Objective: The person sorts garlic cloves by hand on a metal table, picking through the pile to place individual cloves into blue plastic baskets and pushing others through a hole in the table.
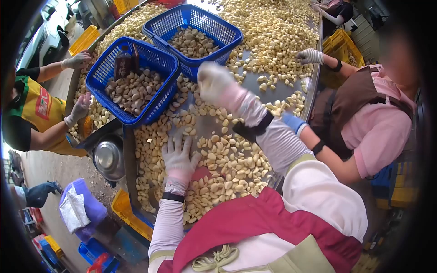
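Garlic cloves (232, 170) lie spread over a metal table (207, 125). My left hand (177, 157), in a whitish glove, rests palm down on the cloves near the table's left edge, fingers spread. Beside it, partly under cloves, is a reddish flat object (200, 173). My right hand (215, 82), gloved and smeared by motion, is raised at the near corner of a blue basket (193, 32) of brownish cloves; its fingers cannot be made out. Another blue basket (133, 82), left of it, holds similar cloves and a dark packet (124, 64).
A co-worker (364, 113) on the right has both gloved hands at the table. Another (38, 109) works at the left edge. A metal bowl (108, 157) sits beside the table. Yellow crates (129, 214) and a purple bag (82, 207) are lower left.
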The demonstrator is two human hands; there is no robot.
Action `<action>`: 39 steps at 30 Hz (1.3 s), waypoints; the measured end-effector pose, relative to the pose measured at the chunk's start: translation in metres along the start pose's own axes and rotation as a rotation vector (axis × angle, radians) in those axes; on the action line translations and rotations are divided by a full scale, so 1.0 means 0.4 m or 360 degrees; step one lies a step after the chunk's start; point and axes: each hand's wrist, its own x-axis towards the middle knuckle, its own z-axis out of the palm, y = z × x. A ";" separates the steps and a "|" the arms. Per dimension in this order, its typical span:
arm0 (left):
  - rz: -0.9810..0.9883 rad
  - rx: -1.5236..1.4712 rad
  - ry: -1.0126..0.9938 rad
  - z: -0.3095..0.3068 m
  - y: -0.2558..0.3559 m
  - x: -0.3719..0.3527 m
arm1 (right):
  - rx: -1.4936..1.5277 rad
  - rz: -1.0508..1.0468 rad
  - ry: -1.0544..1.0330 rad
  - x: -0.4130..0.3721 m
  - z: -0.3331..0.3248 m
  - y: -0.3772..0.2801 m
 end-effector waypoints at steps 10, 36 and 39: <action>-0.0018 0.0042 -0.0019 0.003 -0.001 0.003 | -0.0686 0.0040 -0.0703 -0.155 0.228 0.056; 0.0005 0.0011 0.0046 -0.001 0.002 0.007 | -0.0854 0.0536 -0.0967 -0.145 0.034 0.212; -0.0007 0.0004 0.0053 0.001 0.004 0.009 | -0.0492 0.0718 -0.0844 -0.128 0.000 0.166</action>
